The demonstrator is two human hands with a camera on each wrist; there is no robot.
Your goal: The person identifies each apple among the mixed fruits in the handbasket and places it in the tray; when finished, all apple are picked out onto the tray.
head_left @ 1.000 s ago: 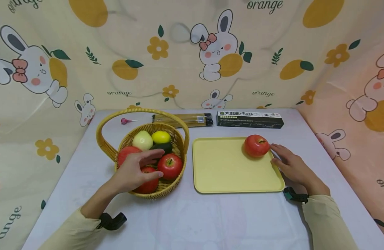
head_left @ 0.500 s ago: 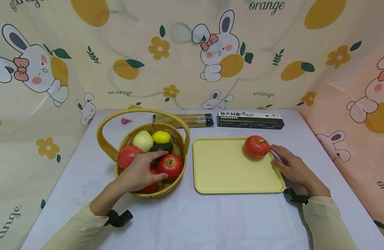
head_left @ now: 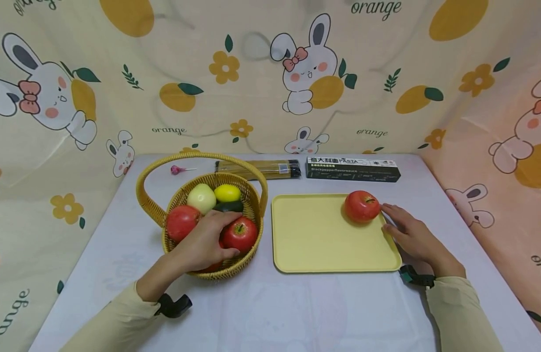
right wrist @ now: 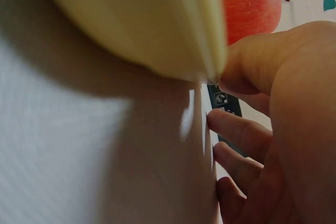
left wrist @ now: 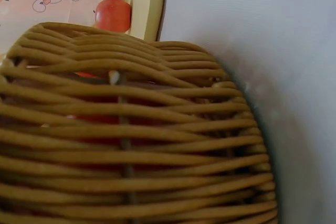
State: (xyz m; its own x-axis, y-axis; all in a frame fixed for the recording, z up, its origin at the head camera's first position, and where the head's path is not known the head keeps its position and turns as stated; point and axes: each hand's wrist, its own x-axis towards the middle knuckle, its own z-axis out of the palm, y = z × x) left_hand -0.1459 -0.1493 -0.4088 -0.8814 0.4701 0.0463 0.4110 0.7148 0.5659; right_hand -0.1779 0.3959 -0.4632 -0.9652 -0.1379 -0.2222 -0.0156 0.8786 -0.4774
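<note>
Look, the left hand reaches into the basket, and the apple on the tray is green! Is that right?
Not quite: the apple on the tray is red, not green, as the head view shows. And yes, the left hand reaches into the basket.

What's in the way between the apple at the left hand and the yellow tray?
The basket rim stands between the red apple and the yellow tray. One side of the handle rises a little farther back. Past the rim, nothing visible blocks the way.
</note>
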